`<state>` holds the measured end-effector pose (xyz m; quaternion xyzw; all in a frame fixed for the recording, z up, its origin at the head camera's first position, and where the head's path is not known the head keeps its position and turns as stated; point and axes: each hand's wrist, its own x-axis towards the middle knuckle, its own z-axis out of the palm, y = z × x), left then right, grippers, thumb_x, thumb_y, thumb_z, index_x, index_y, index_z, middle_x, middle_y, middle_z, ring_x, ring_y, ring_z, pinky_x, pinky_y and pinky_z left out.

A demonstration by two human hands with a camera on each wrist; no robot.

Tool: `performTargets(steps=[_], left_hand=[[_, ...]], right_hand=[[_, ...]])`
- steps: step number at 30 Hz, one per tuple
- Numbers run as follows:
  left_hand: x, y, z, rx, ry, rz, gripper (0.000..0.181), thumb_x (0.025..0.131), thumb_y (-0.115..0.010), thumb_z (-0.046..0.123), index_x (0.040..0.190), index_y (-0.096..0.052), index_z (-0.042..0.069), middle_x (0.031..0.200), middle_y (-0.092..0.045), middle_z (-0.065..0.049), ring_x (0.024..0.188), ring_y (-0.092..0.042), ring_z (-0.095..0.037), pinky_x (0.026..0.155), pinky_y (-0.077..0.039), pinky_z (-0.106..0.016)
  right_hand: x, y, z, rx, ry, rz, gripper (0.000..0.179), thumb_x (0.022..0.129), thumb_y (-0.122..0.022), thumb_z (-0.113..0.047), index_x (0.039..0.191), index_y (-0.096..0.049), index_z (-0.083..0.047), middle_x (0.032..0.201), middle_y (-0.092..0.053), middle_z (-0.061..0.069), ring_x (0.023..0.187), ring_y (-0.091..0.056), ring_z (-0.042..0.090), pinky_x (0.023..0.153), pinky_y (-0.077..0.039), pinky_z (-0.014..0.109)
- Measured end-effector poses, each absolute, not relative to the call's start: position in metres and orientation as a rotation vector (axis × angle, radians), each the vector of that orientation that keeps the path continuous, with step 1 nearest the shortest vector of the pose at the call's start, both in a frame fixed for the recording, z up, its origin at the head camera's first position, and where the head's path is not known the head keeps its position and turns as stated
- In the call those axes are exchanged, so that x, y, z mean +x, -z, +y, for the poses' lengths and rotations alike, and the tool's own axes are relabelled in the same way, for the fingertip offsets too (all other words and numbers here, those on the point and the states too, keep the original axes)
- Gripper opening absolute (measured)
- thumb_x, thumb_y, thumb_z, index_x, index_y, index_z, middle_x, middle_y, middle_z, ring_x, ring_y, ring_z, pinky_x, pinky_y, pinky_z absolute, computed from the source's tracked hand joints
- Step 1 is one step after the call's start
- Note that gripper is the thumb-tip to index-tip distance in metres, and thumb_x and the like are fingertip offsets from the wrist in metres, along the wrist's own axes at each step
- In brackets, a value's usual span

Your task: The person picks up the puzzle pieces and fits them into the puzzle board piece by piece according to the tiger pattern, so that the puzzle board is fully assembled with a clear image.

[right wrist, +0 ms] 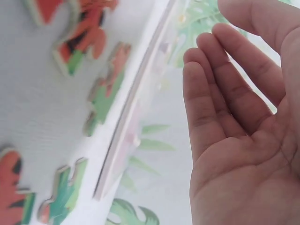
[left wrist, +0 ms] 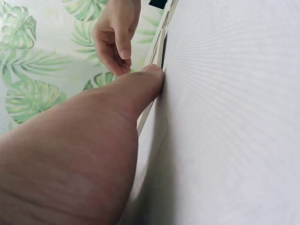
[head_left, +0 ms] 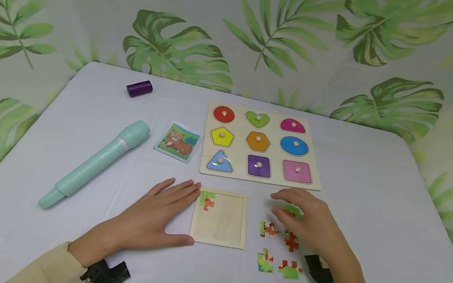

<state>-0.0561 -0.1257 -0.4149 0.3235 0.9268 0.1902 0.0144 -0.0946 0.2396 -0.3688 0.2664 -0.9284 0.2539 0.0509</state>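
**Watch for knocks and slips**

Head: See left grip [head_left: 156,218] spread beside the wooden tray [head_left: 225,223], fingers straight, fingertips and thumb at its left edge, holding nothing. Find right grip [head_left: 306,220] over the loose puzzle pieces [head_left: 290,271], right of the tray; thumb parted from bent fingers, empty as far as visible. Note corner piece [head_left: 207,199] set in the tray's upper left. Could skew the tray by pressing sideways with left grip, jolting that piece loose. Could scatter pieces by sweeping low, or fumble the half-hidden piece [head_left: 292,212] beneath right grip. Looks like pale, smooth wood, square, with a shallow raised rim; compare the peg board [head_left: 242,156] beyond, with glossy coloured shapes [head_left: 257,146].

Left wrist: Shows thumb end against the wood's edge, right grip beyond, pinching nothing visible. Might slide on the white-covered counter [head_left: 376,191] if pushed. Can't read the pieces from here.

Right wrist: Shows bare palm, fingers lightly bent, holding no piece. Reads as flat, tabbed pieces, printed orange, black and green, pale-sided; blurred. Expect poor purchase on thin edges, hence possible drops or flips.
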Motion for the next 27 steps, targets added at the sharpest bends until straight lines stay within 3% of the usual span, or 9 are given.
performTargets(steps=[17,27], left_hand=[[-0.054,0.414,-0.126,1.01,-0.587,2.894,0.1,0.09,-0.061,0.073,0.162,-0.033,0.009,0.17,-0.028,-0.001,0.159,-0.021,-0.02,0.13,-0.013,-0.048],[-0.056,0.415,-0.126,1.029,-0.583,2.893,0.099,0.088,-0.068,0.067,0.162,-0.034,0.009,0.17,-0.03,-0.001,0.159,-0.022,-0.02,0.129,-0.015,-0.049]], right_hand=[[-0.098,0.368,0.266,0.777,-0.715,-2.816,0.038,0.081,-0.088,-0.011,0.116,-0.076,-0.015,0.116,-0.075,-0.002,0.106,-0.072,0.022,0.087,-0.062,0.049],[-0.1,0.372,0.282,0.754,-0.749,-2.888,0.04,0.083,-0.088,-0.015,0.121,-0.074,-0.015,0.12,-0.074,-0.001,0.106,-0.073,0.023,0.088,-0.062,0.049]])
